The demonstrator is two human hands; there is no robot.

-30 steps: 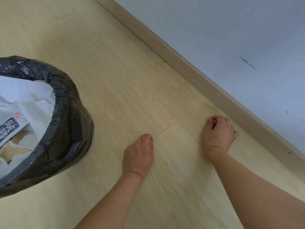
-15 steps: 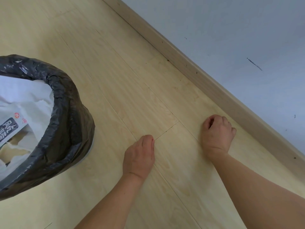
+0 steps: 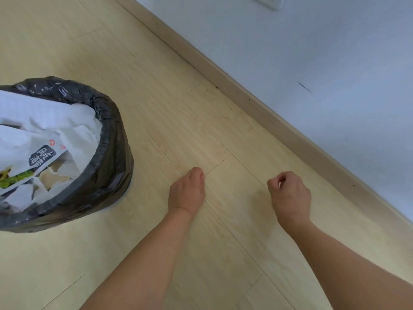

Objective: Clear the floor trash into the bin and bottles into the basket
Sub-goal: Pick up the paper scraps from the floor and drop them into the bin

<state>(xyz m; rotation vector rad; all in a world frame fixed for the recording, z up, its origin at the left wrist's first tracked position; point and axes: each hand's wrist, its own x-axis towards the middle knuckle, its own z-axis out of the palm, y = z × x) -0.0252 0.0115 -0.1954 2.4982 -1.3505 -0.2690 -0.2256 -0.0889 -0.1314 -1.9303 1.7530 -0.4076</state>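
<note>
A bin lined with a black bag (image 3: 112, 139) stands on the floor at the left. It holds crumpled white paper and a printed food wrapper (image 3: 42, 157). My left hand (image 3: 186, 193) hangs low over the pale wooden floor to the right of the bin, fingers pointing down and holding nothing. My right hand (image 3: 290, 195) is further right, its fingers curled in toward the thumb, and I see nothing in it. No bottle, basket or loose trash shows on the floor.
A wooden baseboard (image 3: 257, 101) runs diagonally from the top middle to the right edge, below a pale grey wall (image 3: 324, 52). A white wall plate (image 3: 268, 1) shows at the top edge. Bare floor planks (image 3: 156, 86) stretch between bin and baseboard.
My right hand has come away from the baseboard, toward my left hand, with its fingers still curled. My left hand has stayed in place.
</note>
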